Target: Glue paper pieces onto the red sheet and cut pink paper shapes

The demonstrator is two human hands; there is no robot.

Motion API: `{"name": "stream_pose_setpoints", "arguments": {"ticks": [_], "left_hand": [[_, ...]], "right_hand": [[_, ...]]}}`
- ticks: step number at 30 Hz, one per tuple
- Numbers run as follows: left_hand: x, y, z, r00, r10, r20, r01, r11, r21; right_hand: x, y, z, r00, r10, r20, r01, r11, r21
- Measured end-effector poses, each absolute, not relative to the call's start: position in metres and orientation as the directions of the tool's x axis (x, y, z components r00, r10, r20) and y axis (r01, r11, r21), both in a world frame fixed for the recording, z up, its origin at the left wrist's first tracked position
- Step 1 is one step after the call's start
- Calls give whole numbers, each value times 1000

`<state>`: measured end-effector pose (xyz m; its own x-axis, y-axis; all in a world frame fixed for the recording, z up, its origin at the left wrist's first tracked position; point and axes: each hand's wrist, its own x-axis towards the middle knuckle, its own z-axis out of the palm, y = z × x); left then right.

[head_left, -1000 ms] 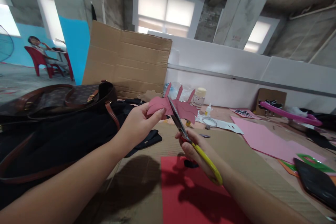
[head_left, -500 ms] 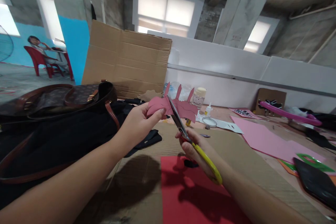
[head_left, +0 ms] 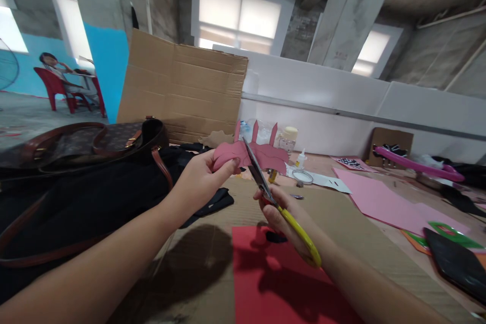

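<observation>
My left hand pinches the left end of a pink paper cutout, which has a wavy body and three pointed strips standing up from it. Yellow-handled scissors are in my right hand, their blades pointing up and left, close against the middle of the cutout. Whether the paper lies between the blades is hard to tell. Below my hands a red sheet lies on the brown cardboard, with shadows across it.
A dark bag fills the left side. Behind stand a cardboard panel, a jar and a glue bottle. Pink sheets and a black flat object lie at right. A person sits far left.
The pink cutout has tilted slightly, its right end and upright strips shifting a little. Both hands and the scissors are nearly where they were.
</observation>
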<state>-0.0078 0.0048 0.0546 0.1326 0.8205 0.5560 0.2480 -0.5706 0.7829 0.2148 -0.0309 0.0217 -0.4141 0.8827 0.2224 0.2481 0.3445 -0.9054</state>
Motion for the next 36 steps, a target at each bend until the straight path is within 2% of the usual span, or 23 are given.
{"name": "stream_pose_setpoints", "arguments": {"ticks": [16, 24, 28, 32, 36], "left_hand": [[-6, 2, 58, 132, 836, 533, 278, -547, 789], [-8, 5, 56, 97, 831, 548, 251, -553, 795], [-10, 12, 54, -1, 853, 521, 113, -518, 848], [-14, 22, 52, -140, 870, 473, -121, -489, 864], [-14, 27, 51, -184, 884, 429, -215, -462, 860]], "right_hand": [[216, -29, 19, -418, 882, 218, 226, 333, -915], [217, -24, 18, -448, 858, 251, 276, 399, -874], [221, -15, 11, -432, 861, 268, 332, 428, -841], [227, -6, 10, -367, 893, 263, 495, 426, -757], [233, 4, 9, -335, 901, 274, 681, 433, -591]]}}
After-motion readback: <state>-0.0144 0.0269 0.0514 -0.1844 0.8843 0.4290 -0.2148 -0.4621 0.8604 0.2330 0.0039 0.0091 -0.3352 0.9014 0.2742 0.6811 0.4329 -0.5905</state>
